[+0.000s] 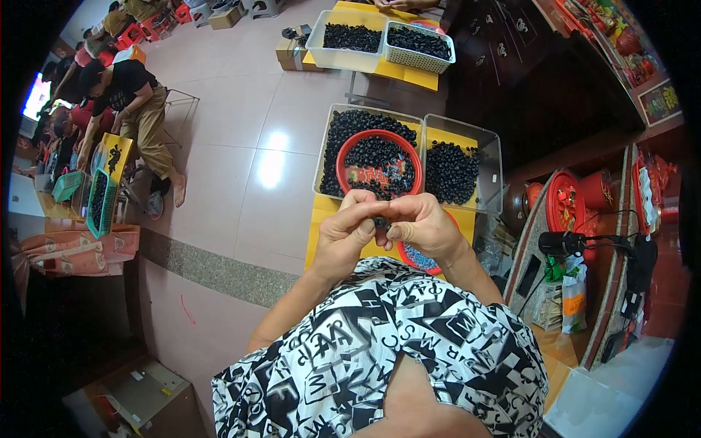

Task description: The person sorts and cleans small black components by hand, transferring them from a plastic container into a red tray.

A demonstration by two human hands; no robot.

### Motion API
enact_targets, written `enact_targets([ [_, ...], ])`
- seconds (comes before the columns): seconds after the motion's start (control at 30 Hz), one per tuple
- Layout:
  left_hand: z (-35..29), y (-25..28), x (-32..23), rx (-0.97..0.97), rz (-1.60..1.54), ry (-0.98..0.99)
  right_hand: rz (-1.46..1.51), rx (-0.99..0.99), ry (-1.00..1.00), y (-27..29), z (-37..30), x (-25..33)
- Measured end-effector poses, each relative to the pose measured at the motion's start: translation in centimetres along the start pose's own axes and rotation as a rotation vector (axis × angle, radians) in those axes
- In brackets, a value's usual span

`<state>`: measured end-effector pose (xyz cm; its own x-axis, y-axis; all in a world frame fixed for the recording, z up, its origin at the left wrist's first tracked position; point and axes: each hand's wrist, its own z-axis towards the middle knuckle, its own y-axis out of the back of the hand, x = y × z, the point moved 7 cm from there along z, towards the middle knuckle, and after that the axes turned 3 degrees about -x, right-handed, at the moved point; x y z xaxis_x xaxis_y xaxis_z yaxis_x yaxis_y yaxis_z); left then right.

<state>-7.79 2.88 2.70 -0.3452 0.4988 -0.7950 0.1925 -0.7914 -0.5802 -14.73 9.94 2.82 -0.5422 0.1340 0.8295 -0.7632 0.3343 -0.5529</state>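
Close in front of my chest, my left hand and my right hand meet, fingertips together. Between the thumbs and fingers of both is a small round black part; its exact kind is too small to make out. Just beyond my hands stands a red round tray with small black parts and some blue bits in it. It rests in a clear plastic bin full of similar black parts. To its right, a second clear bin also holds black round parts. Partly behind my right wrist sits a red bowl of blue pieces.
The bins stand on a yellow tabletop. Farther off, a white bin and a white basket hold black parts on another yellow table. Shelves with red items line the right. At left, a person bends over a table with a green basket.
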Motion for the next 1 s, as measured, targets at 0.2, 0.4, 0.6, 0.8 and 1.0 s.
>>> enact_targets([
  [0.2, -0.4, -0.6, -0.2, 0.108, 0.162, -0.066, -0.109, 0.02, -0.019, 0.2, -1.0, 0.5],
  [0.4, -0.9, -1.0, 0.6, 0.042, 0.152, -0.118, -0.198, -0.011, 0.035, -0.4, -1.3, 0.7],
  [0.6, -0.3, 1.1, 2.6, -0.087, 0.229, -0.065, -0.142, -0.081, 0.065, 1.2, 0.0, -0.5],
  [0.8, 0.4, 1.4, 4.0, -0.214, -0.269, 0.183, -0.083, -0.109, -0.041, 2.1, 0.6, -0.9],
  [1.0, 0.1, 1.2, 5.5, -0.224, -0.355, 0.322, -0.147, -0.146, -0.12, 3.6, -0.4, -1.5],
])
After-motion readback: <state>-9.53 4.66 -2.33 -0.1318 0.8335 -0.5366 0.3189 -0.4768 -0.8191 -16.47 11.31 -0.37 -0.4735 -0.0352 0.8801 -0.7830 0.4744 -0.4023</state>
